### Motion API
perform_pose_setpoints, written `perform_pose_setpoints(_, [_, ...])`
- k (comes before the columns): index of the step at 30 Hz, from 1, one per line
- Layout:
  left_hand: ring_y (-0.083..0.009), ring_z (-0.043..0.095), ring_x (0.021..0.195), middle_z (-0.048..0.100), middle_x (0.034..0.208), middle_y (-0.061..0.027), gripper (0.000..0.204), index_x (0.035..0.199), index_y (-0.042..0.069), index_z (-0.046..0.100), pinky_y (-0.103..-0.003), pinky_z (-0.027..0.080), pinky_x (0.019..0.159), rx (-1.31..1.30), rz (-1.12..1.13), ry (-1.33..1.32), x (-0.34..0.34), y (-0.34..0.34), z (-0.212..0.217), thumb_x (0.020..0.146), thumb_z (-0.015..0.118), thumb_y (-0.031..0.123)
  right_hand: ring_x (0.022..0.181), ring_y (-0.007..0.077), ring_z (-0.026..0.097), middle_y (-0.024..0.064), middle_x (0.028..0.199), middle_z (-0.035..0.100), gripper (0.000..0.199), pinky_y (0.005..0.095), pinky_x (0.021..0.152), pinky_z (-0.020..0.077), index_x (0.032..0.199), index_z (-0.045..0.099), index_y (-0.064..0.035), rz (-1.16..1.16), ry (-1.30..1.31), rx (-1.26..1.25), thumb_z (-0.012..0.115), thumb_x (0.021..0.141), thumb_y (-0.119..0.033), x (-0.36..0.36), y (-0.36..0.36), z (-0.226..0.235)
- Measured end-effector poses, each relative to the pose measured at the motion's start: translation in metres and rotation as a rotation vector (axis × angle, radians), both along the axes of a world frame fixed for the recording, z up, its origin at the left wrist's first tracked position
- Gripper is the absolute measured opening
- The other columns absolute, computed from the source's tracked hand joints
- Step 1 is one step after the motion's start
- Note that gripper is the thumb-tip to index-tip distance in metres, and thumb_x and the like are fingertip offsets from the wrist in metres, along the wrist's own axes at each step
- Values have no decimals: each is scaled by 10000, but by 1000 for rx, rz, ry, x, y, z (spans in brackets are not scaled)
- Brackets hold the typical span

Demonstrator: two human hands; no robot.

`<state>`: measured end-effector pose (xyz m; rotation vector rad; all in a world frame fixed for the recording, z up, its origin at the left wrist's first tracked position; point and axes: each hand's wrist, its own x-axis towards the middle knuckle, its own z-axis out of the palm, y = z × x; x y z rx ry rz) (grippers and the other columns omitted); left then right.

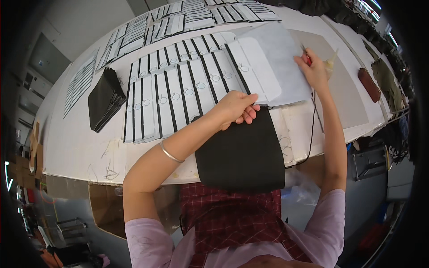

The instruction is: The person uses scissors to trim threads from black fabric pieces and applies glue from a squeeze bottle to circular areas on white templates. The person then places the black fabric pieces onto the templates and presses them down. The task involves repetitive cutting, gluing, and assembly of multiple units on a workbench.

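My left hand (236, 108) grips the top edge of a black fabric piece (243, 152) that hangs over the near edge of the white table (76, 147). My right hand (314, 69) is stretched out to the right, closed around a small red-handled tool (306, 57) at the edge of a white sheet (279, 58). Just beyond my left hand lie rows of white panels with black strips and small rings (187, 91), overlapping each other.
A stack of black fabric pieces (105, 99) sits at the left. More rows of white panels (178, 22) cover the far side. A grey mat (344, 85), a glue bottle (330, 61) and a brown case (369, 84) lie at the right. A black cord (312, 129) drops off the edge.
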<state>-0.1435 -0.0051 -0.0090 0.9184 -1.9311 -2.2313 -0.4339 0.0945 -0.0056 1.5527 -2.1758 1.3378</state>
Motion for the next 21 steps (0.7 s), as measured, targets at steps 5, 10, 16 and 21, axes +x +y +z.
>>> perform_pose_setpoints(5, [-75, 534, 457, 600, 639, -52, 386, 910, -33, 619, -196, 328, 344, -23, -36, -185, -7, -22, -6, 1032, 534, 323, 618, 185, 347, 61, 644, 353, 355, 344, 574, 352, 790, 434, -30, 46, -72, 153, 718, 895, -214, -18, -16, -40])
perform_pose_setpoints(10, [-93, 525, 413, 616, 584, -67, 438, 738, 1, 626, -221, 347, 349, -302, -240, -327, 1, -23, 18, 1001, 561, 346, 622, 205, 388, 84, 646, 411, 351, 358, 587, 383, 808, 465, -22, 25, -134, 147, 732, 883, -236, -23, -6, -44])
perform_pose_setpoints(16, [-363, 613, 1031, 663, 1068, -233, 450, 1122, -65, 622, -415, 486, 889, -1539, -18, 93, 13, -19, 3, 979, 604, 360, 677, 329, 556, 152, 714, 578, 302, 417, 665, 456, 874, 551, -22, -26, -109, 94, 755, 846, -244, -7, -23, -43])
perform_pose_setpoints(21, [-413, 341, 1432, 405, 1501, -280, 717, 1442, -60, 417, -466, 262, 1186, -1538, -342, 50, 12, -9, -24, 987, 547, 479, 661, 227, 518, 120, 714, 567, 263, 362, 665, 455, 906, 580, 0, -59, -160, 83, 748, 864, -197, -14, -22, -47])
